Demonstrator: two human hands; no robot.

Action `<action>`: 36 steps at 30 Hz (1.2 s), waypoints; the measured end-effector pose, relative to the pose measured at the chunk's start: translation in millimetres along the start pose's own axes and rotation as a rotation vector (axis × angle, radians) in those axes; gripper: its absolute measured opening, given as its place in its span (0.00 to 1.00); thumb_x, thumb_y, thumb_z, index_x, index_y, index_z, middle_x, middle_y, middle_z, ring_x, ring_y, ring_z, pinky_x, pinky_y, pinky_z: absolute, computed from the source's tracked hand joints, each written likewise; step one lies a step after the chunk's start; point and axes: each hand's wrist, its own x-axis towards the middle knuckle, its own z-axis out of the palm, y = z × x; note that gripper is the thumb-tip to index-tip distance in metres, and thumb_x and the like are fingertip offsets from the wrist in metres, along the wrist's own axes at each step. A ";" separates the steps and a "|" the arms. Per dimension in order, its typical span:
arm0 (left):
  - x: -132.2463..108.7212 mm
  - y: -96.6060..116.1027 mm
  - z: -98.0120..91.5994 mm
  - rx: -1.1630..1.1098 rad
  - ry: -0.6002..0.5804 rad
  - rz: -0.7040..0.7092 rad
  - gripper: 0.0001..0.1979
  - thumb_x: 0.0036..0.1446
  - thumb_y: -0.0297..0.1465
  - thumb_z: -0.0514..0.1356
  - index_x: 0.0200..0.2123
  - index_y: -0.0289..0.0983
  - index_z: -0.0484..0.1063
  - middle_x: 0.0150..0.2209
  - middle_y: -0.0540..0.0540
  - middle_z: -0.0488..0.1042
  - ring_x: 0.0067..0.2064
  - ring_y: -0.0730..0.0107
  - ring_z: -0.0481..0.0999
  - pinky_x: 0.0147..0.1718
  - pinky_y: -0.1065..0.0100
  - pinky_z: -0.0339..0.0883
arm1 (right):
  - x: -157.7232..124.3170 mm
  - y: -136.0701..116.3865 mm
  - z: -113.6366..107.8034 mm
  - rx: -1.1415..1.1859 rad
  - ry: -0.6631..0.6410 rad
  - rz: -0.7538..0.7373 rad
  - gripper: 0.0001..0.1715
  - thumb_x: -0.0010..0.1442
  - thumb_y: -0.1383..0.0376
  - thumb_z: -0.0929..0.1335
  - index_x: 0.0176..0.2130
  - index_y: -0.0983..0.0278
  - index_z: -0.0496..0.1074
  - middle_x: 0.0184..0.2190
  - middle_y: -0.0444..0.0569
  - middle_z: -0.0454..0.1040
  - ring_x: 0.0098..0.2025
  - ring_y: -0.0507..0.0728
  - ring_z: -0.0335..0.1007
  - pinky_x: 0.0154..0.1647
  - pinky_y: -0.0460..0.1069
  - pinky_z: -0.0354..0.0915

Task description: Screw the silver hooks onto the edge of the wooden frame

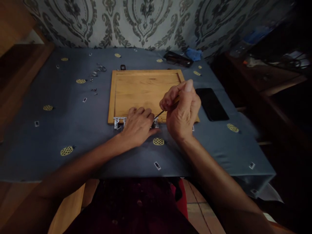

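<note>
A wooden panel with a raised frame, like a small cabinet door, lies flat on the table. Along its near edge are metal hinges, partly covered by my left hand. That hand is closed over the edge, its fingers on top and its thumb below, gripping a hinge near the middle. My right hand is wrapped round a screwdriver, whose handle is mostly hidden. The slanting shaft reaches down to the hinge beside my left fingertips; the tip's exact contact is hard to make out.
Small screws and loose metal pieces lie left of the panel. A black phone rests on the right. Behind are a dark case, a blue cloth and a small black square piece. A blue tablecloth covers the table.
</note>
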 end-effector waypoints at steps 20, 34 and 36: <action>-1.1 -0.1 1.8 0.057 0.027 0.021 0.23 0.63 0.48 0.64 0.45 0.32 0.76 0.45 0.38 0.76 0.51 0.51 0.74 0.49 0.56 0.61 | 4.0 -9.5 -14.5 0.059 0.197 -0.009 0.32 0.62 0.40 0.68 0.22 0.58 0.59 0.17 0.39 0.54 0.18 0.50 0.46 0.19 0.49 0.49; -2.2 -2.6 6.4 0.081 0.107 0.041 0.21 0.62 0.46 0.65 0.43 0.33 0.76 0.43 0.40 0.76 0.49 0.53 0.74 0.49 0.57 0.63 | 1.6 -14.6 -17.0 0.180 0.093 0.023 0.35 0.62 0.38 0.67 0.21 0.59 0.58 0.17 0.37 0.53 0.17 0.48 0.45 0.19 0.47 0.48; -2.1 -2.9 5.8 0.072 0.096 0.046 0.20 0.63 0.46 0.64 0.44 0.32 0.76 0.43 0.40 0.76 0.49 0.52 0.74 0.49 0.56 0.63 | -0.1 -16.1 -15.0 0.188 0.058 0.047 0.35 0.60 0.37 0.68 0.20 0.59 0.58 0.17 0.38 0.52 0.17 0.49 0.44 0.19 0.48 0.48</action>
